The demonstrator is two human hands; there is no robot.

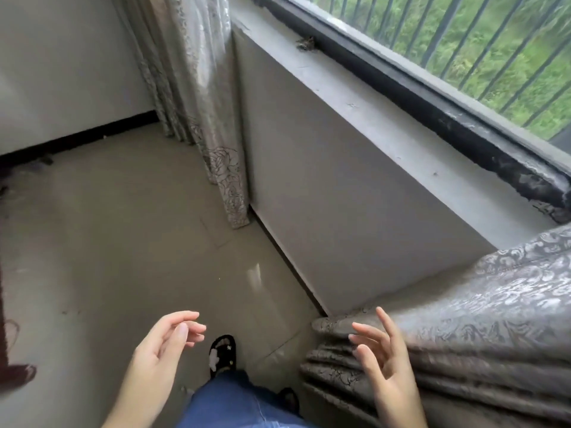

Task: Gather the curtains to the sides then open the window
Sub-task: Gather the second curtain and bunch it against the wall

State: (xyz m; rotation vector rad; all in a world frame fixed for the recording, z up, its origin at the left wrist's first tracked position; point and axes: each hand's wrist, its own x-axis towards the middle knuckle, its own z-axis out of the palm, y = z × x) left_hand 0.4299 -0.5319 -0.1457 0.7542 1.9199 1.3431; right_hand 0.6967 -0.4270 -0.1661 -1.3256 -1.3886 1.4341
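Note:
A grey patterned curtain hangs bunched in the far left corner beside the window. A second grey curtain lies in folds at the lower right, draped over the sill's near end. The window runs along the top right with a dark frame and vertical bars beyond the glass; I cannot tell if it is open. My left hand hovers over the floor, fingers apart and empty. My right hand is spread right in front of the near curtain's folds, holding nothing.
A grey sill and a plain wall panel run below the window. Beige floor tiles stretch to the left. My foot in a black slipper stands between my hands. A dark red object sits at the left edge.

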